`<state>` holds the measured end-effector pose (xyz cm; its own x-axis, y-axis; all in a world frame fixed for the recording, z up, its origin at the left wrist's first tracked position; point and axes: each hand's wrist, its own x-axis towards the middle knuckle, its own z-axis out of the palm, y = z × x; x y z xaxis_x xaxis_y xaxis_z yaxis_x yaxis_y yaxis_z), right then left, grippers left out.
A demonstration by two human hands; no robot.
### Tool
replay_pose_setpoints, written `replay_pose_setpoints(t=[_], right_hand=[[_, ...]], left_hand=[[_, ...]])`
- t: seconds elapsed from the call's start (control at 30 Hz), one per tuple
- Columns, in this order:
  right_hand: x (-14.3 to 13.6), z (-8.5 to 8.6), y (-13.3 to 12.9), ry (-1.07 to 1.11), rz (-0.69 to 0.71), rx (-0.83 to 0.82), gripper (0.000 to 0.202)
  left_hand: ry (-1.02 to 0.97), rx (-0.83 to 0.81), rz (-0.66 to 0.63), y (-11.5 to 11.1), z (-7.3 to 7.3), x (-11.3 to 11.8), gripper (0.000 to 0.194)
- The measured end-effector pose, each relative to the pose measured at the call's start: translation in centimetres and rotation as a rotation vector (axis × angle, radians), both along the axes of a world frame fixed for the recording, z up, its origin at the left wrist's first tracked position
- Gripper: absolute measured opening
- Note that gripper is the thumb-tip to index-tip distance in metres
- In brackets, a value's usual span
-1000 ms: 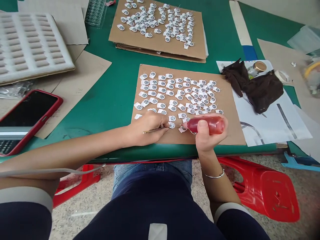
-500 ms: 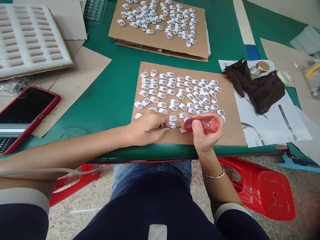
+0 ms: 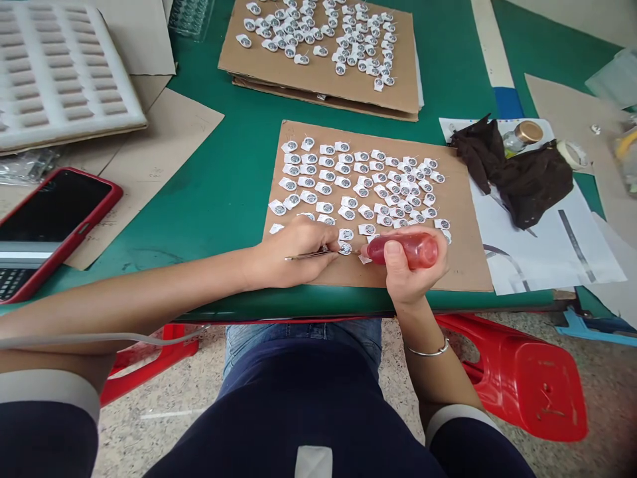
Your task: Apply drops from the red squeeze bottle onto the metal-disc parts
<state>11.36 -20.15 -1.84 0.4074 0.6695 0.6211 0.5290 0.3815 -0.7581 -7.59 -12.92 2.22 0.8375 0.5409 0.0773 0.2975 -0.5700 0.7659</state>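
My left hand (image 3: 301,252) rests at the front edge of a cardboard sheet (image 3: 462,265), closed on thin metal tweezers (image 3: 303,256). The tweezers' tip is hidden by the fingers, beside a small round tagged piece (image 3: 345,247). My right hand (image 3: 411,275) is wrapped round a red squeeze bottle (image 3: 408,250), tilted on its side with its nozzle pointing left at that same piece. Whether the nozzle touches it is too small to tell. Several similar white-tagged pieces (image 3: 327,175) lie in rows on the sheet behind both hands.
Behind is a cardboard stack (image 3: 318,83) bearing more tagged pieces. On the left are a red-cased phone (image 3: 54,219) and a white foam tray (image 3: 50,73). On the right, a dark cloth (image 3: 532,189) and a gold-lidded jar (image 3: 528,132) lie on white paper (image 3: 592,245).
The view has shifted slightly. Both hands keep almost the same pose, with the tweezers and the red bottle still held beside the same piece.
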Motion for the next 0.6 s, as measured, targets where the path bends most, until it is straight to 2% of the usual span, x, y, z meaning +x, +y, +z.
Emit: replay_pose_setpoints(t=[0.6], right_hand=[[0.02, 0.08, -0.07, 0.003, 0.033, -0.018, 0.023]], left_hand=[[0.037, -0.049, 0.057, 0.22, -0.31, 0.07, 0.011]])
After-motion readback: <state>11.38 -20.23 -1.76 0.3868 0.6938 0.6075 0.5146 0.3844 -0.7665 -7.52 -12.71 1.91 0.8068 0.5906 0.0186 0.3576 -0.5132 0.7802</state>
